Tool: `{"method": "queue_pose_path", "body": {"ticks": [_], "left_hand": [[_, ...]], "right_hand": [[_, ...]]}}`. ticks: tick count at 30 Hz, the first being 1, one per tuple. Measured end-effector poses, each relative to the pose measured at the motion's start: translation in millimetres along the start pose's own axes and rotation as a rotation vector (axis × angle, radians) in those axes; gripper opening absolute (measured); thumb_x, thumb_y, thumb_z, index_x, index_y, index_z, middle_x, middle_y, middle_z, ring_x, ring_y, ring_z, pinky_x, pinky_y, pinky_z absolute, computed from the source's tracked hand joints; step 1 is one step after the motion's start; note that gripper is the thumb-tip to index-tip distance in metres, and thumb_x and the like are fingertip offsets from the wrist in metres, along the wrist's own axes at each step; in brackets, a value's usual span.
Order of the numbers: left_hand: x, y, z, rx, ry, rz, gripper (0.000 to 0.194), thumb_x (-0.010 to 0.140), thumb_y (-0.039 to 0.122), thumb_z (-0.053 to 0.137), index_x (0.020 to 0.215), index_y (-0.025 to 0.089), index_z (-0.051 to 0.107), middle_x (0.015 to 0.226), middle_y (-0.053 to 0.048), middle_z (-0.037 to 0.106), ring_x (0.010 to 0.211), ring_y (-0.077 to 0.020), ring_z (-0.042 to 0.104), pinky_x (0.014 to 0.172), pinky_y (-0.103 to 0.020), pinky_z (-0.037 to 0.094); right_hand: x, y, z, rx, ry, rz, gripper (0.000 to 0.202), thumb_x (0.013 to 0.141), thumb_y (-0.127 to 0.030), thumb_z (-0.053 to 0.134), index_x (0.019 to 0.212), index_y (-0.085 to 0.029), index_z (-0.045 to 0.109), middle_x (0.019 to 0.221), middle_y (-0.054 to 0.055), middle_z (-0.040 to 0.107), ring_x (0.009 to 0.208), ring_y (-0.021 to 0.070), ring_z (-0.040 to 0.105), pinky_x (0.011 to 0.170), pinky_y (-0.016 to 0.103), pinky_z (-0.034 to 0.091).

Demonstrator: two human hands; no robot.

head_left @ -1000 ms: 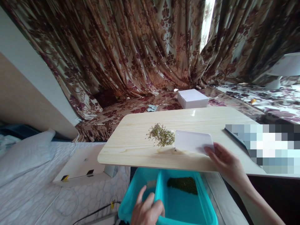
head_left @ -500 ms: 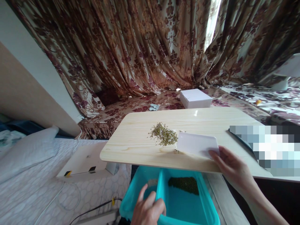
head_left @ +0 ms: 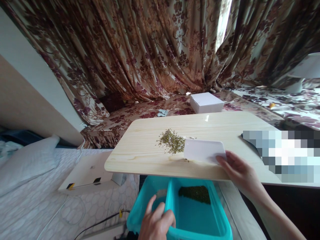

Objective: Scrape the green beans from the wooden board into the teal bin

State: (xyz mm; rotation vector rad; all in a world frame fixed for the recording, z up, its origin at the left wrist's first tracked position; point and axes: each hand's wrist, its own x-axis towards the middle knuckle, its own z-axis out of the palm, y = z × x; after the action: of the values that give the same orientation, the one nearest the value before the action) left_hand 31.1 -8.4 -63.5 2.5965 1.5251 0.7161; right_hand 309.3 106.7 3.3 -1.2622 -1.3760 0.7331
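A loose pile of small green grains [head_left: 172, 141], with some white grains among them, lies on the pale wooden board [head_left: 140, 160]. My right hand [head_left: 241, 170] grips the right end of a flat white plastic piece [head_left: 203, 150], whose left edge touches the pile. Below the board's front edge is a turquoise two-compartment bin [head_left: 195, 220]. Dark green grains [head_left: 197, 194] lie in its right compartment, and a little pale material [head_left: 161, 193] shows in the left one. Over the left compartment and divider is my left hand [head_left: 157, 220], fingers apart and holding nothing.
A blurred-out object [head_left: 282, 155] covers the board's right side. Behind the board sit a white box [head_left: 207, 103] and a small folded cloth [head_left: 162, 113]. On the bed at left lies a flat white box [head_left: 85, 171]; a black cable [head_left: 100, 221] runs near the bin.
The white piece in my right hand has moved slightly left, its edge now further against the grain pile. The view has shifted a little. My left hand stays over the bin.
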Motion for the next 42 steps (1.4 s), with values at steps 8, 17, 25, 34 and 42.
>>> {"method": "queue_pose_path", "body": {"ticks": [8,17,25,34,42], "left_hand": [[-1.9,-2.6,0.6,-0.022,-0.039,-0.007,0.031,0.08,0.047,0.067,0.071,0.024,0.05,0.068,0.007,0.047,0.063,-0.0146,0.06,0.101,-0.053,0.048],[-1.4,-4.7,-8.2,-0.005,-0.129,0.04,0.041,0.075,0.057,0.074,0.074,0.023,0.051,0.069,0.006,0.051,0.066,-0.0173,0.065,0.098,-0.06,0.05],[-1.2,-1.4,-9.6,-0.034,-0.128,0.022,0.039,0.072,0.05,0.08,0.074,0.023,0.052,0.07,0.006,0.053,0.067,-0.0179,0.065,0.099,-0.062,0.049],[-0.7,-2.4,-13.2,-0.051,-0.143,-0.006,0.037,0.069,0.042,0.082,0.074,0.023,0.051,0.071,0.006,0.053,0.069,-0.018,0.066,0.1,-0.064,0.047],[2.4,-1.9,-19.2,-0.028,-0.142,-0.066,0.037,0.069,0.042,0.082,0.073,0.023,0.051,0.07,0.006,0.051,0.069,-0.017,0.065,0.102,-0.06,0.046]], "right_hand": [[-7.1,1.8,-12.8,-0.038,0.026,-0.002,0.033,0.072,-0.057,0.069,0.082,-0.025,0.067,0.075,0.003,0.074,0.07,0.0212,0.07,0.062,0.028,0.058],[-13.5,6.6,-12.7,-0.06,0.02,0.0,0.028,0.075,-0.051,0.067,0.087,-0.025,0.068,0.078,0.004,0.075,0.075,0.0214,0.071,0.065,0.027,0.058],[-11.5,0.9,-2.6,-0.055,-0.009,-0.018,0.031,0.076,-0.053,0.066,0.086,-0.023,0.066,0.075,0.004,0.073,0.07,0.0205,0.069,0.06,0.026,0.055],[-8.8,-0.1,0.0,-0.021,-0.012,-0.009,0.038,0.075,-0.058,0.067,0.087,-0.023,0.066,0.078,0.005,0.074,0.072,0.0208,0.069,0.062,0.028,0.055],[-23.4,-1.2,-9.9,0.011,-0.002,0.018,0.034,0.071,-0.056,0.072,0.083,-0.024,0.068,0.076,0.004,0.074,0.074,0.0217,0.07,0.066,0.028,0.058]]}}
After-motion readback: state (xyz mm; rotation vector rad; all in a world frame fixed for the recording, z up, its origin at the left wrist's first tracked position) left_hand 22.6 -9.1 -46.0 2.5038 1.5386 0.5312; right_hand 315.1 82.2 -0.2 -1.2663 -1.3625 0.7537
